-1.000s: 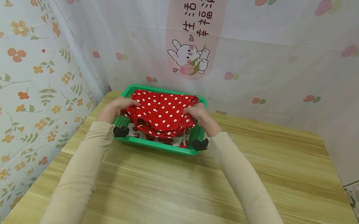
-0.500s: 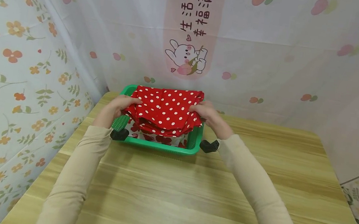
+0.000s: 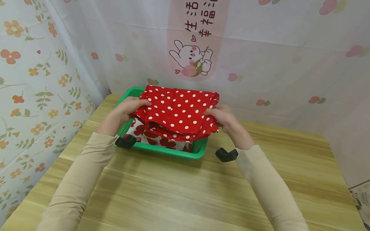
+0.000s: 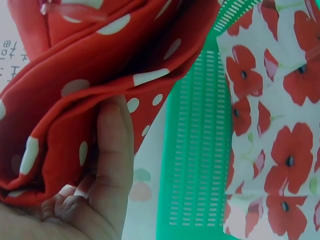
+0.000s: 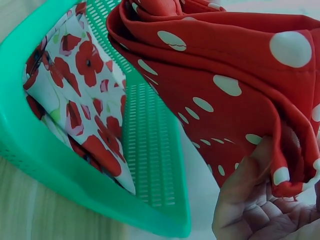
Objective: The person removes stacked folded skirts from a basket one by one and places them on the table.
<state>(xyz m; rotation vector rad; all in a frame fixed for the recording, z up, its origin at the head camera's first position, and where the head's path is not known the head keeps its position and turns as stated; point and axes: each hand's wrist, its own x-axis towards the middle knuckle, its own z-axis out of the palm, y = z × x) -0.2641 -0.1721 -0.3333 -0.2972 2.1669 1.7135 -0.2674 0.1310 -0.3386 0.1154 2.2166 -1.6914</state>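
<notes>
A folded red cloth [image 3: 182, 109] with white dots hangs between both hands above the green basket [image 3: 167, 151]. My left hand [image 3: 127, 109] pinches its left edge, thumb on top; in the left wrist view a finger [image 4: 114, 145] lies under the layered folds. The right hand [image 3: 227, 120] pinches the opposite edge, past the basket's right side. The right wrist view shows fingertips [image 5: 245, 180] beneath the fabric's layers. Inside the basket lies a folded white cloth [image 3: 158, 141] printed with red poppies, partly hidden by the dotted one.
The basket stands on a wood-grain table [image 3: 175, 198], close to its back edge. Behind hangs a white curtain [image 3: 266, 63] with a rabbit print, and a flowered curtain [image 3: 10, 111] runs along the left. Black wrist mounts sit by both cuffs.
Both hands have raised the dotted cloth and shifted it to the right. The right hand has moved outward beyond the basket's side, and more of the poppy cloth shows.
</notes>
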